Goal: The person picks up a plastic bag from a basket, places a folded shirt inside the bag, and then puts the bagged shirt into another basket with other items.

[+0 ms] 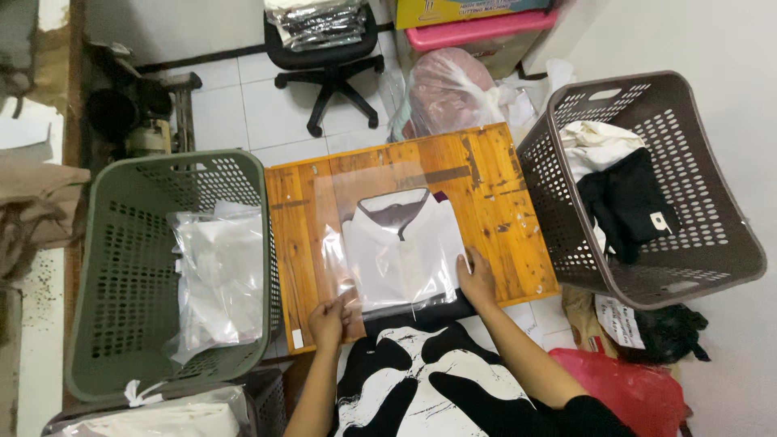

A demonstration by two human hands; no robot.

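Glossy clear plastic bag (396, 243) over smooth white cloth shirt (401, 247), laid on a scuffed, varnished orange wooden board (494, 186); matt perforated plastic to the green basket (121, 267) and brown basket (688, 202); floor (235, 105) of smooth, lightly glossy white tile.

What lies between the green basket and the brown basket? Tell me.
In the head view, a wooden board lies between the green basket and the brown basket. On it rests a folded white shirt in a clear bag, which both hands touch.
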